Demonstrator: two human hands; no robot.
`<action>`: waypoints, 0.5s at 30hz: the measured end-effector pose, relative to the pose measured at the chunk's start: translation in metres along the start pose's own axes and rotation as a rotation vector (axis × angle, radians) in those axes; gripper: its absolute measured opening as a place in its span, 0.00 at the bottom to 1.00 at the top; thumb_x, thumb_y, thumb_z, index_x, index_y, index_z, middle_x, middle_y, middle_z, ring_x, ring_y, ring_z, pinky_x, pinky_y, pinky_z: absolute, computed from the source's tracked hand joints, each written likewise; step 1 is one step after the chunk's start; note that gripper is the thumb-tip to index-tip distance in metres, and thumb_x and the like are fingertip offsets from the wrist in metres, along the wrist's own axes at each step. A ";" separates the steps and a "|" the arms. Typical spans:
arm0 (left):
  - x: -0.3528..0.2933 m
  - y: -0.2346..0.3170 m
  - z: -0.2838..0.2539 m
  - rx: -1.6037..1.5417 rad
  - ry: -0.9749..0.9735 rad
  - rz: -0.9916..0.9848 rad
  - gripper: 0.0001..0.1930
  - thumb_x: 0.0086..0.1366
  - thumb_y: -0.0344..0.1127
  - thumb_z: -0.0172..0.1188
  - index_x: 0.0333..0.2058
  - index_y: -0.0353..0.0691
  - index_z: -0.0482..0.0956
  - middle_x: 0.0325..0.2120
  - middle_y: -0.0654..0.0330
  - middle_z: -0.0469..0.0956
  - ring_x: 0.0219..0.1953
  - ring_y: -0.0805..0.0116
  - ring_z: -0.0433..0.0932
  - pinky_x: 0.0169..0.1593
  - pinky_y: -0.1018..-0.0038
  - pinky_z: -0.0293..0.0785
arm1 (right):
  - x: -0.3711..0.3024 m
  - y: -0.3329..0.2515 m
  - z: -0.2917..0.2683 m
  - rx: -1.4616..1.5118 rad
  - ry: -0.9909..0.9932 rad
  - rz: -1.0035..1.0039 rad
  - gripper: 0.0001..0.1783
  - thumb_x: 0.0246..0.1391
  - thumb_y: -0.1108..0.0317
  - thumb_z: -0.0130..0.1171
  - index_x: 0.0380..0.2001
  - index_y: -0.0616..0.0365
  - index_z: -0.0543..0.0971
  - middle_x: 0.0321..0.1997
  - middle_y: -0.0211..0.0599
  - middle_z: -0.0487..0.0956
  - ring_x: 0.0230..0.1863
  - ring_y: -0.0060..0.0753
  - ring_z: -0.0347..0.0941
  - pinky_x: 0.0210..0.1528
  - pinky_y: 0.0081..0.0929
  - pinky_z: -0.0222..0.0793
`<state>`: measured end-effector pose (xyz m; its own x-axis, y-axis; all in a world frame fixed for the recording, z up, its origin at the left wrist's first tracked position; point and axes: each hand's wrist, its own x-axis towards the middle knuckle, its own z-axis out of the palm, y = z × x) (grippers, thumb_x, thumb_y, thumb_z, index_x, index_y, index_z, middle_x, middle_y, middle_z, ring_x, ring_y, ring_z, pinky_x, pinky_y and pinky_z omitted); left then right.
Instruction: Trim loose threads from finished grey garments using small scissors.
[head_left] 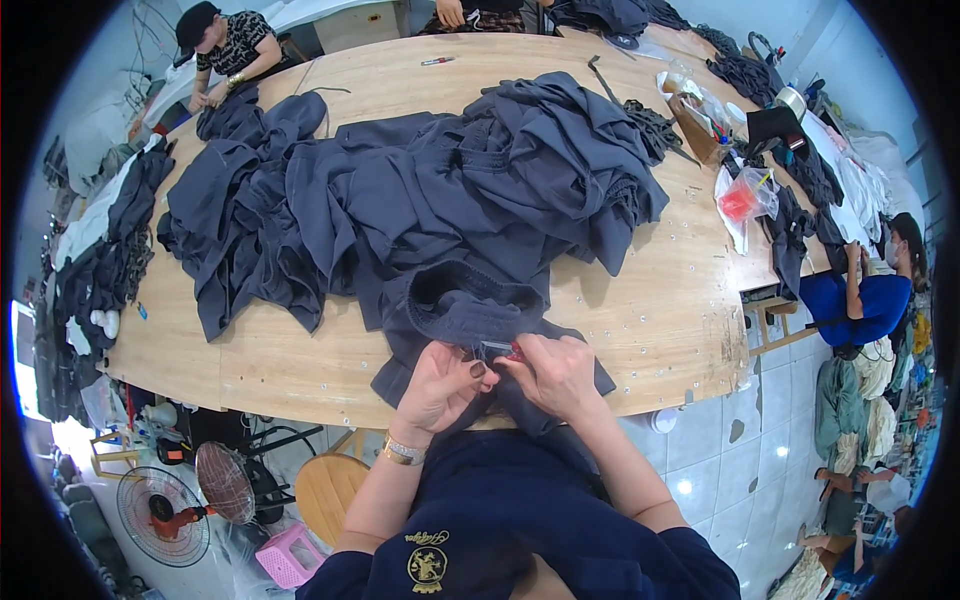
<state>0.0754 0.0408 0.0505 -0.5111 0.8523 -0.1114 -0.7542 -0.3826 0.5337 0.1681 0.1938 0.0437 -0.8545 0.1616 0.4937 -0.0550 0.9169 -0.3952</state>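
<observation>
Right in front of me lies a dark grey garment (470, 315) with a gathered elastic waistband, its opening facing up. My left hand (440, 385) is closed at the near edge of that waistband, thumb and fingers pinched together; fine loose threads show beside the fingertips. A small pair of thread snips (497, 349) with red on the handle sits in my right hand (560, 375), closed around it. The metal blades point left, toward the threads and my left fingertips. Whether the blades touch a thread is too small to tell.
A large heap of dark grey garments (430, 190) covers the middle of the wooden table (660, 340). A red marker (437, 61) lies at the far side. Toward the right are a plastic cup with red drink (741, 200) and bags. Co-workers sit around; a stool (330, 495) stands below left.
</observation>
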 end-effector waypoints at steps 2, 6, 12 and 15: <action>0.000 0.000 0.000 0.017 -0.015 0.001 0.22 0.56 0.22 0.56 0.50 0.33 0.62 0.39 0.56 0.73 0.35 0.70 0.78 0.37 0.79 0.74 | 0.000 0.000 -0.001 -0.001 0.002 -0.008 0.15 0.42 0.57 0.63 0.24 0.56 0.72 0.16 0.30 0.71 0.16 0.31 0.68 0.20 0.26 0.57; 0.003 0.000 0.002 0.114 -0.031 -0.009 0.22 0.56 0.23 0.57 0.50 0.33 0.61 0.40 0.55 0.73 0.35 0.70 0.78 0.36 0.79 0.73 | 0.003 -0.002 -0.004 -0.019 -0.031 -0.009 0.14 0.42 0.58 0.63 0.25 0.56 0.72 0.17 0.29 0.72 0.17 0.31 0.69 0.21 0.26 0.59; 0.004 -0.003 0.001 0.182 -0.030 -0.011 0.25 0.56 0.22 0.57 0.51 0.32 0.59 0.42 0.51 0.71 0.35 0.66 0.78 0.37 0.78 0.77 | 0.005 -0.001 -0.005 -0.038 -0.044 -0.010 0.14 0.42 0.59 0.62 0.25 0.55 0.72 0.17 0.29 0.72 0.18 0.30 0.70 0.22 0.26 0.60; 0.005 -0.003 0.002 0.209 -0.016 -0.037 0.24 0.56 0.22 0.58 0.50 0.31 0.59 0.40 0.52 0.72 0.34 0.66 0.79 0.36 0.79 0.76 | 0.005 -0.001 -0.006 -0.040 -0.054 -0.005 0.14 0.42 0.59 0.62 0.25 0.55 0.72 0.17 0.29 0.72 0.17 0.30 0.70 0.22 0.27 0.60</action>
<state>0.0761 0.0466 0.0500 -0.4769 0.8705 -0.1218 -0.6693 -0.2698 0.6923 0.1674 0.1958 0.0513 -0.8811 0.1379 0.4523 -0.0397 0.9316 -0.3613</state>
